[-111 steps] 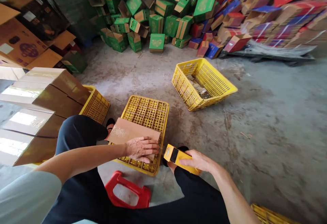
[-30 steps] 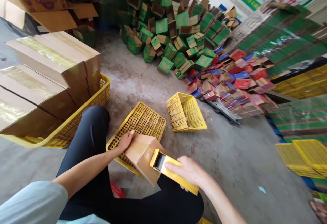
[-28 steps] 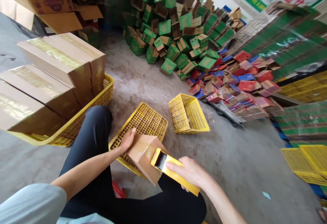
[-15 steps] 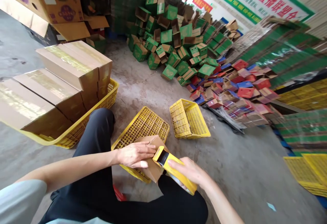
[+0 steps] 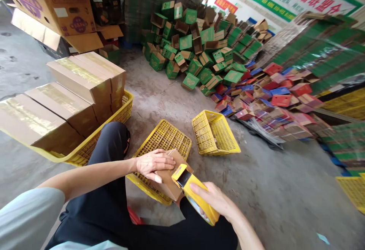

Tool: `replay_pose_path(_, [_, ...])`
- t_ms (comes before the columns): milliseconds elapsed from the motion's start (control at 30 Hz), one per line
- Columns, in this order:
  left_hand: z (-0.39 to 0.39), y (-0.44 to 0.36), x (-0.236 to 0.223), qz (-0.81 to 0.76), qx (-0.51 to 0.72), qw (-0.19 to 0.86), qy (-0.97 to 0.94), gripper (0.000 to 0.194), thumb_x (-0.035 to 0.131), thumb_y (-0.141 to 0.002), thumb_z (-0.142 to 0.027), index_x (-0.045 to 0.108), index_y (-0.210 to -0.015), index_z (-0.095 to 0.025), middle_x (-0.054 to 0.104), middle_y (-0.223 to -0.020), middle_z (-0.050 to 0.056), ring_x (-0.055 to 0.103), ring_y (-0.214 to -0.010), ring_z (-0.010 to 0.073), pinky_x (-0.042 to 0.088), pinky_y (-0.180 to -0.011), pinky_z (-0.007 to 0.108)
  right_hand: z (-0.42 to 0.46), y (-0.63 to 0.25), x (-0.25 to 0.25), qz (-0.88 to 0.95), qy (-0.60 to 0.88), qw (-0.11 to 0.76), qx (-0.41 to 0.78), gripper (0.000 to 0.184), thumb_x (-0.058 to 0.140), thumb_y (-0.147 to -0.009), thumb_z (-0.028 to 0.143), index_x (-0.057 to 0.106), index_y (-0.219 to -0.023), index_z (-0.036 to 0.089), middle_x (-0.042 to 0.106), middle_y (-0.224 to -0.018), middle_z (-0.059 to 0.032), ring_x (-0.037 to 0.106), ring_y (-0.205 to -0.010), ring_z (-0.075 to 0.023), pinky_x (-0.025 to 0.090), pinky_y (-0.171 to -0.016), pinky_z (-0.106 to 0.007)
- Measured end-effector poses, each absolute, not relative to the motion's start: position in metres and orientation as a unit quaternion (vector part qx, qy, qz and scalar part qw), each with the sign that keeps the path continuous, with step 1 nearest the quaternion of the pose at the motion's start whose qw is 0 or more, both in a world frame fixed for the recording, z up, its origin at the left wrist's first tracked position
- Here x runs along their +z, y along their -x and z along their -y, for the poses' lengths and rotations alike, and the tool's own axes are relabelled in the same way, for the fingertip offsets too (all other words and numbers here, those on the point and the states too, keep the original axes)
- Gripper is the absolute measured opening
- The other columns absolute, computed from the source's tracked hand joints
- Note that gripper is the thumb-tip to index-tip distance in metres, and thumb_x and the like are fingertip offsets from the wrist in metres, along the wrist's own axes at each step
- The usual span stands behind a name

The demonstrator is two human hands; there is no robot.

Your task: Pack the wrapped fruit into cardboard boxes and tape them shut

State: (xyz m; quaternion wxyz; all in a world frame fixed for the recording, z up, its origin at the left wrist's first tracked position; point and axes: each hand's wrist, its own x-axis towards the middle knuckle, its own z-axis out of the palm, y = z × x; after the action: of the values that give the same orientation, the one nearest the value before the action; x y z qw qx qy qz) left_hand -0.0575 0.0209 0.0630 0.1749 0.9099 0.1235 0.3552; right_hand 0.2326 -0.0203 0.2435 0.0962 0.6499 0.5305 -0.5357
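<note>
A small brown cardboard box (image 5: pixel 171 184) rests on an upturned yellow plastic crate (image 5: pixel 164 138) between my knees. My left hand (image 5: pixel 155 165) lies flat on the box's top, fingers stretched out and holding nothing. In my right hand (image 5: pixel 209 196) is a yellow tape dispenser (image 5: pixel 196 195), its front end at the box's right edge. A roll of tape shows partly under my right fingers. Whether tape is stuck to the box at that edge, I cannot tell.
To my left, a large yellow crate (image 5: pixel 85 155) holds several taped cardboard boxes (image 5: pixel 62 100). Another yellow crate (image 5: pixel 215 134) stands ahead on the concrete floor. Beyond lie heaps of green boxes (image 5: pixel 189 81) and red and blue boxes (image 5: pixel 281 100). Big cartons (image 5: pixel 71 18) stand back left.
The camera view has shifted slightly. My left hand still lies on the box, and the tape dispenser stays at the box's right edge in my right hand.
</note>
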Motion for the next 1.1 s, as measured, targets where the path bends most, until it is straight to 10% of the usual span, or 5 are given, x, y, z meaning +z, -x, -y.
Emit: replay_pose_path(1100, [0.001,0.044,0.082,-0.131,0.341,0.101,-0.925,0.061,0.051,-0.1,-0.061,0.061,-0.141,-0.016,0.066,-0.143,0.018,0.058,-0.137,0.0309,0.025,-0.127,0.05,0.047,-0.267,0.236,-0.559,-0.597,0.053,-0.573,0.066,0.063,-0.082,0.083,0.066,-0.086,0.017,0.071,-0.064,-0.0019,0.066,-0.054,-0.0166,0.051,-0.052,-0.024])
